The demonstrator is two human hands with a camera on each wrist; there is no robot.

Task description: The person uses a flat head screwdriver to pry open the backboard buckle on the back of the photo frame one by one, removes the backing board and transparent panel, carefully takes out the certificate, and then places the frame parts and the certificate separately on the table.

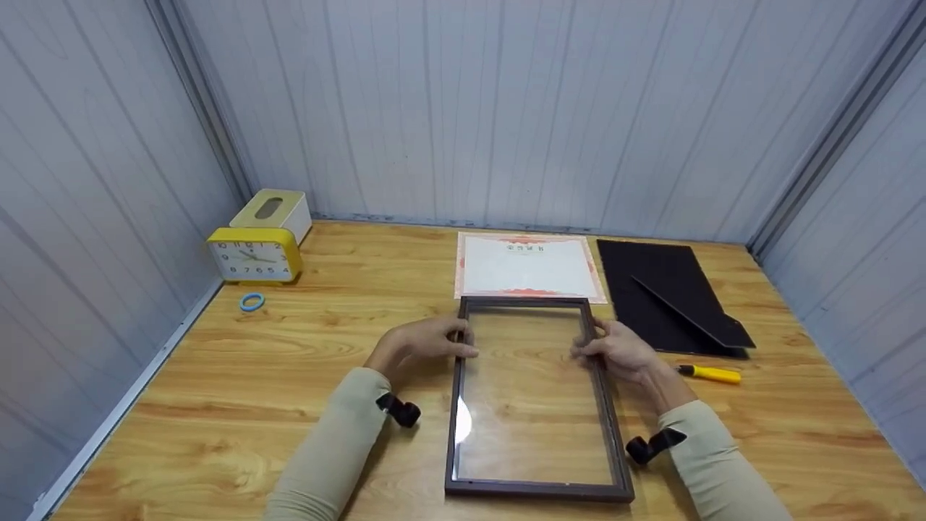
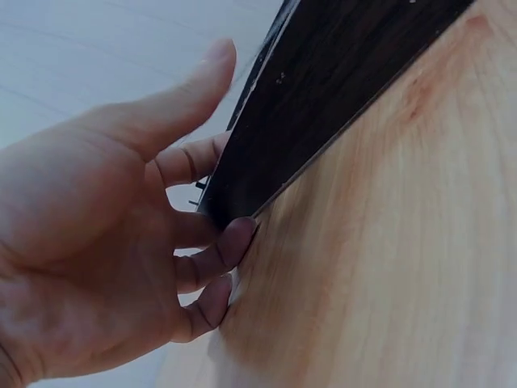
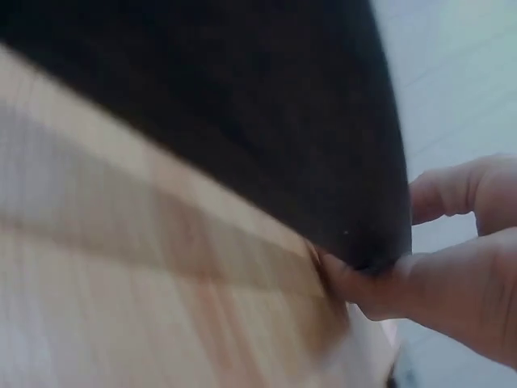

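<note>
A dark brown picture frame (image 1: 539,492) with a clear pane lies lengthwise in front of the person, over the wooden table. At its left bar, my left hand (image 1: 434,339) grips with thumb and index finger reaching over the bar. In the left wrist view the lower fingertips (image 2: 236,238) curl at the bar's bottom edge, by the tabletop. My right hand (image 1: 622,351), a little blurred, pinches the right bar opposite. Its digits (image 3: 380,291) lie above and below the dark bar in the right wrist view.
Behind the frame lies a red-bordered certificate (image 1: 528,268). To the right are a black backing board (image 1: 644,260) with a raised stand leg (image 1: 687,311) and a yellow-handled screwdriver (image 1: 712,374). A yellow clock (image 1: 253,255), a tissue box (image 1: 293,210) and a blue ring (image 1: 252,302) stand left.
</note>
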